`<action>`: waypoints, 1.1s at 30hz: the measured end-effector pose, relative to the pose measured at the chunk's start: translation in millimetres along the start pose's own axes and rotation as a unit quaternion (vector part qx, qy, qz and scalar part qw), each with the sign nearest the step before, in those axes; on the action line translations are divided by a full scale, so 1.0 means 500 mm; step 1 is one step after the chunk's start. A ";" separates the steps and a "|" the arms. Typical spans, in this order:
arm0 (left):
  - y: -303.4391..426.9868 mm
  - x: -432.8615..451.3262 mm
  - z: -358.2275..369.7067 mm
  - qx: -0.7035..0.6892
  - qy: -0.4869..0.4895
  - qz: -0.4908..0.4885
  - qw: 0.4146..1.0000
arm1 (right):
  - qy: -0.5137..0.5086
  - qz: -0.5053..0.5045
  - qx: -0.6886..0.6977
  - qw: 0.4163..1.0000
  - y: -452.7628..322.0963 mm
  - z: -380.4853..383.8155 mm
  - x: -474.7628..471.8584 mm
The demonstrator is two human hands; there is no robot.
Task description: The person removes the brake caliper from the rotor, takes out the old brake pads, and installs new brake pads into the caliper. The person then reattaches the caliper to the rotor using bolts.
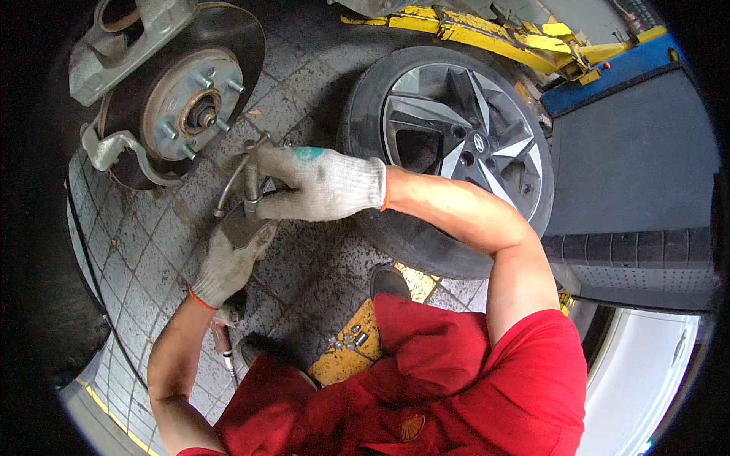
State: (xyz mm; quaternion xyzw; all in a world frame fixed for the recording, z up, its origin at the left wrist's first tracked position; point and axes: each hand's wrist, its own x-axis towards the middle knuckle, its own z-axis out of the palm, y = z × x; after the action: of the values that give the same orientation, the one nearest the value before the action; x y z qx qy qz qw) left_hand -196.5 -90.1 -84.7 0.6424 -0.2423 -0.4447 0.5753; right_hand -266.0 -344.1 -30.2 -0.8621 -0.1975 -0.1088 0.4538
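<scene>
My right hand, in a white knit glove with a green patch, grips a metal screw clamp with a sliding T-bar. My left hand, gloved too, holds a dark flat piece just below the clamp; it may be a brake pad. Its fingers are largely hidden. Ahead and to the left of both hands is a brake disc with its hub and bare wheel studs. A grey cast bracket wraps the disc's lower edge, and a larger cast part covers its upper side.
An alloy wheel with tyre lies flat at the right. Several wheel nuts sit on yellow floor paint between my feet. Under my left forearm is an air tool with a hose. A yellow lift arm and a dark cabinet stand beyond.
</scene>
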 end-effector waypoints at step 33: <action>0.172 -0.034 0.043 0.257 0.081 0.175 0.947 | -0.074 0.107 0.148 0.980 -0.111 -0.062 0.013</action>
State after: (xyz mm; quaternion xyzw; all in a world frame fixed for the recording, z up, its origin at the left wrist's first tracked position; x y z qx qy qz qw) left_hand -206.0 -106.6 3.5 0.7497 -0.4098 -0.2059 0.4771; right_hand -284.9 -339.7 30.7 -0.8071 -0.1515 0.0350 0.5695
